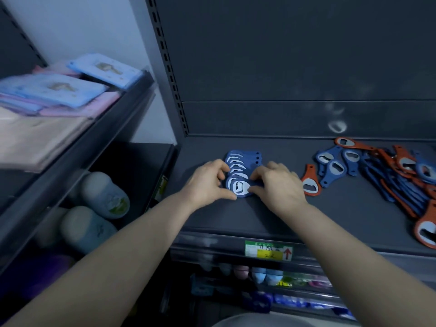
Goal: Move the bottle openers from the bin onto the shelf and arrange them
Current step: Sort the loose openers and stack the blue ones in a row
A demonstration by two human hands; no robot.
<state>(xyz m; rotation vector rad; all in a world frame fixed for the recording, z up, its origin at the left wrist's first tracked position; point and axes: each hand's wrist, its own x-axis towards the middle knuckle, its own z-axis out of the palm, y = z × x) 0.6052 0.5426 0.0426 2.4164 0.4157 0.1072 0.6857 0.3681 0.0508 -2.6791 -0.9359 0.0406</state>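
A: Entry one, the task's goods?
B: A row of blue openers [240,171] is lying on the shelf [259,223], left of its middle. Each opener is overlapping the next, metal heads facing up, and the row is running from near the back panel toward the front edge.

A: Hands?
B: The left hand [207,182] is curling round the row's left side, its thumb tip touching the front opener's lower edge and its bent fingers pressing the heads behind. The right hand [278,185] is curling in from the right, thumb and bent fingers pinching the front opener's far side. Both are holding the row between them.

A: Further out on the same shelf?
B: One orange opener [311,182] is lying just beside the right hand, apart from the row. Beyond it, a loose pile of blue and orange openers [389,175] is sprawling toward the right edge of view, pieces crossing one another.

A: Surroundings?
B: A green and yellow price label [268,250] is sitting on the shelf's front rail. Flat blue and pink packets [59,90] are lying stacked on the neighbouring rack at upper left. Below them, pale rounded containers [103,194] are lying on their sides, possibly bottles, though too blurred to be sure
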